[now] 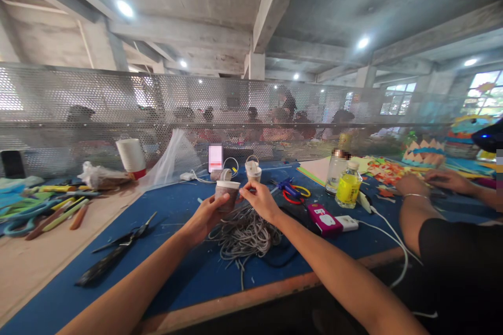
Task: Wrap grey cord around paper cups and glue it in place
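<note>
My left hand (pixel 207 215) is wrapped round a paper cup (pixel 228 185) with a white rim and a brownish-grey covering on its side. The fingers of my right hand (pixel 262 202) are pinched together beside the cup's right edge; whatever they hold is too small to make out. Below both hands lies a tangled heap of grey cord (pixel 249 241). Just behind stand a small cup with a looped handle (pixel 253 171) and another small handled piece (pixel 225 174), partly hidden by the held cup.
Pliers (pixel 128 238) lie left on the blue mat. A stack of paper cups (pixel 131 156) and a lit phone (pixel 215 158) stand behind. To the right are a blue glue gun (pixel 288 187), a yellow bottle (pixel 349 187) and a purple box (pixel 324 220). A co-worker's arms (pixel 414 214) reach in at right.
</note>
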`<state>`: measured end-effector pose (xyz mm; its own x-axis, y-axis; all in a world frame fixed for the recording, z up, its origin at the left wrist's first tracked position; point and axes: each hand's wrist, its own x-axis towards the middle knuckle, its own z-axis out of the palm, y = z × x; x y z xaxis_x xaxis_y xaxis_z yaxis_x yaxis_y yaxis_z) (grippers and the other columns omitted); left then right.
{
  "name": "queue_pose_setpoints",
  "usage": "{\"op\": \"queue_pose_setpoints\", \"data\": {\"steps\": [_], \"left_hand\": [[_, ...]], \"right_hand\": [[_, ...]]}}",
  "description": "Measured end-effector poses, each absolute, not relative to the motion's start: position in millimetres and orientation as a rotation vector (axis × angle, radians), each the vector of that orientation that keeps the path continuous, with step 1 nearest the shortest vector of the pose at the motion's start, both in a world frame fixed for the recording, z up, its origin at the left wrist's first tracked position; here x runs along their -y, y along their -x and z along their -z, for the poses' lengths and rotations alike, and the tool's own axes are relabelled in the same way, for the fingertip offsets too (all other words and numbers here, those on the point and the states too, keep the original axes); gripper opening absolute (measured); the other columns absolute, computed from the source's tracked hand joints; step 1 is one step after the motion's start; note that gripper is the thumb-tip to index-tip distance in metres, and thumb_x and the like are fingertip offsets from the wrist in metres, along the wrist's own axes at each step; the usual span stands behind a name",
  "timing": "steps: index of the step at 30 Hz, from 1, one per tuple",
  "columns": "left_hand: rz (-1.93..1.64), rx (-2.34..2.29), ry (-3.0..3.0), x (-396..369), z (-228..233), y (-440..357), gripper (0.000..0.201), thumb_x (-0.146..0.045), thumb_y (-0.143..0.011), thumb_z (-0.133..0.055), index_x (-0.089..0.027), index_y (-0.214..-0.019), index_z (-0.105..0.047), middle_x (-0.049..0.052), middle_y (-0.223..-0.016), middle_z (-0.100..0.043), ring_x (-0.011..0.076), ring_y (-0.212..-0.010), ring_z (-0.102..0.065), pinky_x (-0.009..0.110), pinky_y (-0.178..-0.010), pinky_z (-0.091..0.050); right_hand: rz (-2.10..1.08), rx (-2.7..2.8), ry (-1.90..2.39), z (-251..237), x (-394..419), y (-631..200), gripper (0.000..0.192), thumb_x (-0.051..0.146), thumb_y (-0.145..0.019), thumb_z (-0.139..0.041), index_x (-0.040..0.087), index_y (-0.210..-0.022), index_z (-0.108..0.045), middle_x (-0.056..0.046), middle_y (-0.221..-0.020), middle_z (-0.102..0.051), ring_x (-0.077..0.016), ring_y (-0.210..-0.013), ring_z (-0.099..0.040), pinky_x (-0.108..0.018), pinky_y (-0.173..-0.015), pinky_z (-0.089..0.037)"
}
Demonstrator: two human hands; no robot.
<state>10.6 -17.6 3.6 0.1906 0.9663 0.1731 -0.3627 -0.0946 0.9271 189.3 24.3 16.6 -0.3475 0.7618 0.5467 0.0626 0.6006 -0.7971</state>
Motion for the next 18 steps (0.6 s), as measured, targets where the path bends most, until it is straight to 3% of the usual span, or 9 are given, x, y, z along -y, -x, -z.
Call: {"op": "queue_pose_setpoints", "data": {"steps": [18], "left_hand": [[-1.263,-0.714,-1.139,18.0,-2.5,-9.7,0.045,-0.037,-0.079,-0.067,-0.011,-0.115,-0.065,0.014,-0.111,-0.069,0.0274,-0.104,-0.062,0.033,-0.089,-0.044]], "right_hand": [[-0.83,1.828,0.717,-17.3,-25.0,-190.1,0.018,0.035,-0.085,-0.055,0.019,-0.077,-0.057,0.001,-0.069,-0.067,-0.0155,-0.069,-0.066,-0.024,-0.067,-0.047]]}}
